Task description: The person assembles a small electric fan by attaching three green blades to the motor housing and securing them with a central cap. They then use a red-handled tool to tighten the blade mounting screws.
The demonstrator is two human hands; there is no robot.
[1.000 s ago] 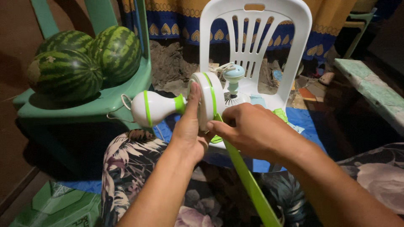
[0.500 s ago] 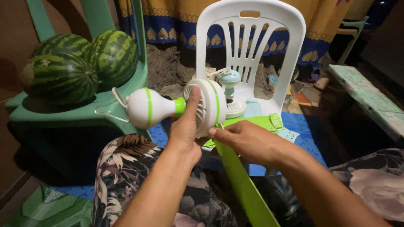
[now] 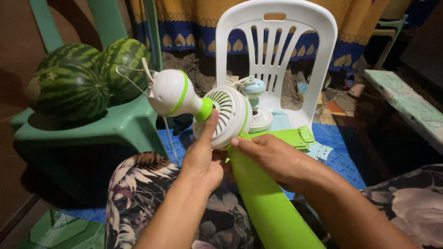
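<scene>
White-and-green fan point(image 3: 203, 108) sits above the lap, its long axis tilting up-left; left hand point(image 3: 203, 159) is clamped on its round head, right hand point(image 3: 272, 159) pinches the green blade point(image 3: 272, 207) running down-right.

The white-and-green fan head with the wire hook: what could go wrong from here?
1. The left hand appears to steady the white-and-green plastic fan head mostly with a thumb against its grille; it might slip or tip.
2. The right hand's fingertips sit where the long lime-green plastic blade meets the head, so they could get pinched.
3. The thin wire hook sticks out unguarded and could snag.
</scene>
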